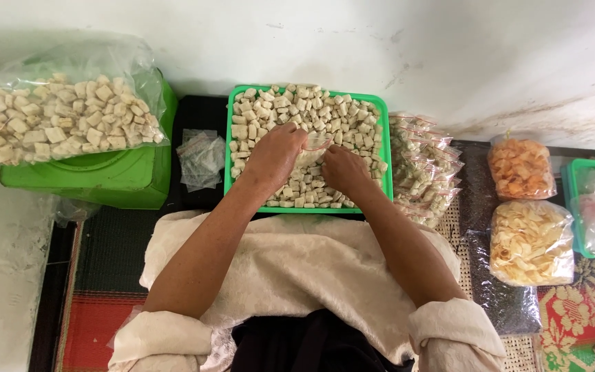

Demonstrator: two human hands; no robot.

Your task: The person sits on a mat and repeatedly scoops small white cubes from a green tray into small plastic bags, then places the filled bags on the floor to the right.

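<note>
Filling step, I judge: my left hand and right hand pinch a small clear plastic bag over the green plastic tray of pale cracker pieces; next needs scooping.

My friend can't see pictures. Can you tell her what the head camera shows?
Two bare hands, the left hand and right hand, hold a small clear bag over a green tray of pale snack cubes. Filled little packets are stacked right of the tray, and a big bag of cubes rests on a green box at left.
</note>
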